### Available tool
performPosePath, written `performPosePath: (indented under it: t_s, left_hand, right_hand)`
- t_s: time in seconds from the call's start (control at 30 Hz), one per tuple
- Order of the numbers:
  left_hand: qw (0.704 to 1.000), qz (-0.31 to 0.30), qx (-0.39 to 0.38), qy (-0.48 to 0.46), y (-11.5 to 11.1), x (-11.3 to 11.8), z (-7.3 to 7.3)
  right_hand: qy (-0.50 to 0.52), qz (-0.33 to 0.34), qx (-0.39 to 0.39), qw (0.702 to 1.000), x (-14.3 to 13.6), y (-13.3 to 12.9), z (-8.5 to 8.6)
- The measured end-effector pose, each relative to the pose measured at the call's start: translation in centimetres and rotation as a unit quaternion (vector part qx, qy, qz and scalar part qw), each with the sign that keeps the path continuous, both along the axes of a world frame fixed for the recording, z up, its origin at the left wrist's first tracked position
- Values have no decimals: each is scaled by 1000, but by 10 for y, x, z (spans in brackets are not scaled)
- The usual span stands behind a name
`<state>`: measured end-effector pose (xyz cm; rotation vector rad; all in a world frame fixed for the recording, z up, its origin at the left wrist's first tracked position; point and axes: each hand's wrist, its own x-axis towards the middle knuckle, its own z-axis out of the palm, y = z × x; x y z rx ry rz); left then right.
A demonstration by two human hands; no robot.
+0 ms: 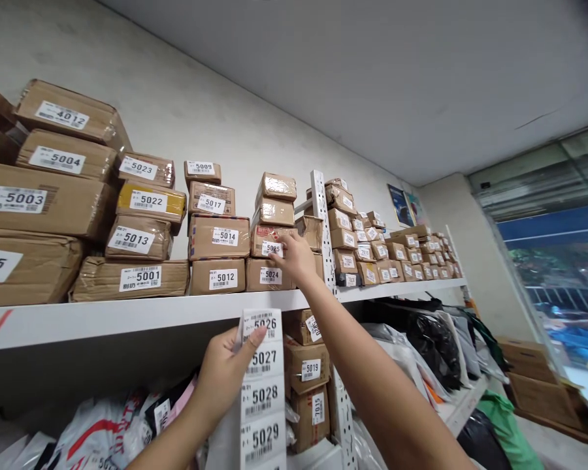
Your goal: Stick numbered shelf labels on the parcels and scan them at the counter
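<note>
A strip of printed number labels hangs from my left hand, thumb across its top near the label 5026; lower labels read 5027, 5028 and 5029. On the upper shelf, my right hand touches the label 5025 on the front of a small cardboard box. Its fingers are bent at the label's right edge; whether they pinch it or press it flat is hard to see. Below sits the box labelled 5024. Two boxes without visible labels are stacked above.
Stacked labelled boxes line the white shelf on the left. A perforated metal post stands just right of my right hand. More boxes and bagged parcels fill the lower level. Smaller boxes continue to the right.
</note>
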<state>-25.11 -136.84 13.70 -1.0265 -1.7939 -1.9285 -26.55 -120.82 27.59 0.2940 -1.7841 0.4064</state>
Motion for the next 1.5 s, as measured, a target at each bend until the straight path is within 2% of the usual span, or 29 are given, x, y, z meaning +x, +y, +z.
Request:
performPosePath:
  t_s: [0.07,0.13,0.17,0.23,0.33,0.37,0.43,0.5,0.53,0.67,0.77,0.87,0.93,1.0,1.1,1.2,1.27,1.37,1.43,1.5]
  left_hand:
    - [999,6,8,41,-4,-6,11]
    - [997,-9,1,73,-7,-10,22]
    - [997,-19,-7,80,-8,-11,27]
    - [997,-42,-1,69,-5,-10,36]
    - [994,-64,89,13,7,-6,44]
    - [992,-52,119,6,12,-5,46]
    - [989,17,146,29,22,-4,48]
    - [983,80,151,63,29,-5,50]
    - [982,84,151,69,31,-6,52]
    - [994,-4,92,60,33,-14,61]
    - [998,6,48,50,29,-21,69]
    - [998,43,16,53,24,-23,72]
    - [995,61,-12,81,23,-22,71]
    - [993,53,-26,106,21,-20,68]
    - [992,21,-33,117,18,-21,63]
    - [992,14,-42,118,12,-25,61]
    - [991,27,-36,130,8,-27,62]
    - [986,48,-13,158,5,-31,67]
    - [986,49,1,162,4,-33,72]
    - [987,22,9,157,4,-34,79]
  right_hand:
    - [-70,141,0,988,18,-2,-13]
    - [-159,287,27,944,35,-6,-31]
    - [-178,326,36,928,42,-7,-41]
    - [-153,338,23,928,48,-9,-57]
    - [-84,313,-50,945,46,-8,-70]
    - [-71,318,-81,942,43,-8,-72]
    - [-48,343,-137,928,39,-9,-72]
    - [-23,356,-164,920,35,-11,-71]
    - [-4,348,-166,923,34,-12,-70]
    - [82,274,-138,948,28,-14,-62]
    - [92,261,-116,954,21,-13,-42]
    - [113,247,-121,955,7,-9,-3]
    - [121,186,-128,967,-4,-5,30]
    - [106,99,-122,982,-17,0,61]
    - [75,19,-95,993,-30,7,90]
    - [74,-22,-68,995,-34,10,94]
    - [79,-60,-52,994,-31,11,90]
    - [53,-81,-24,995,-20,12,82]
    - [44,-42,-22,998,-7,11,70]
    - [18,69,-17,997,8,7,50]
